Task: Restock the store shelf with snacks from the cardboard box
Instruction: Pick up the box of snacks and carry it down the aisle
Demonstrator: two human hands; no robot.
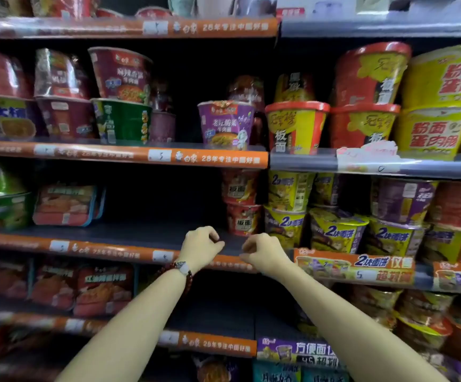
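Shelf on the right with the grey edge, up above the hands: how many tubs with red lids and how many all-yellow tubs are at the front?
Red-lidded tubs: 3
Yellow tubs: 2
Total: 5
A darker tub stands behind, partly hidden, so it is not counted.

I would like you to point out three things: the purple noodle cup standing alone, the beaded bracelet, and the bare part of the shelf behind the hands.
purple noodle cup [225, 125]: head view, front label.
beaded bracelet [181, 270]: head view, pale charm on the wrist.
bare shelf [146, 230]: head view, dark board.
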